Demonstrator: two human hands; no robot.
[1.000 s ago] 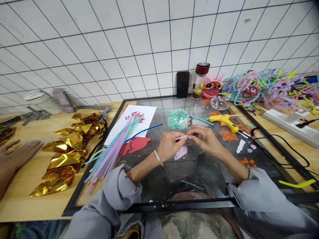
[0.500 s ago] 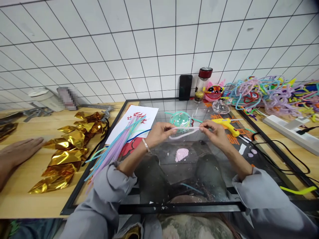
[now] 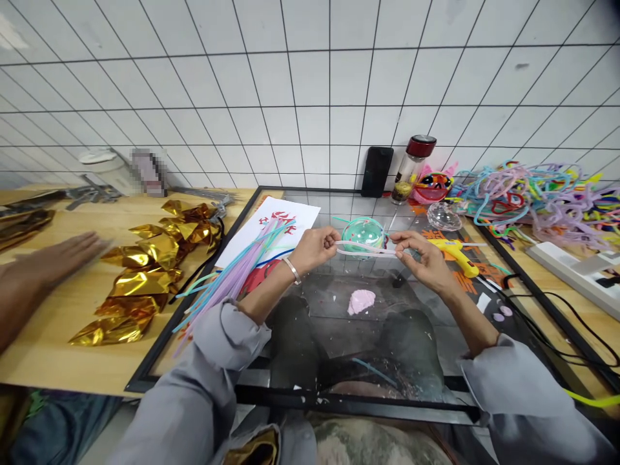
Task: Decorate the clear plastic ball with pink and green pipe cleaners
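A pale pink pipe cleaner (image 3: pixel 369 252), bent double into a narrow loop, stretches between my two hands above the glass tabletop. My left hand (image 3: pixel 314 250) pinches its left end, fingers curled in. At the other end, the thumb and fingers of my right hand (image 3: pixel 420 258) grip the strands. Just behind the loop sits a clear dome (image 3: pixel 362 231) with green pipe cleaner around it, partly covered by the loop. A flat pink irregular piece (image 3: pixel 361 301) lies on the glass below my hands.
Pipe cleaners (image 3: pixel 232 274) lie across white paper (image 3: pixel 256 226) at left. Gold foil (image 3: pixel 145 284) is beyond, near another person's hand (image 3: pixel 62 258). At right are a yellow glue gun (image 3: pixel 458 255), cables, a power strip (image 3: pixel 576 274) and a tangled pipe-cleaner heap (image 3: pixel 542 200). A bottle (image 3: pixel 411 168) stands behind.
The loop has been drawn narrower, its two strands now closer together. My right hand's fingers have shifted on its end. The other person's hand has lifted and blurred. The view has turned slightly left.
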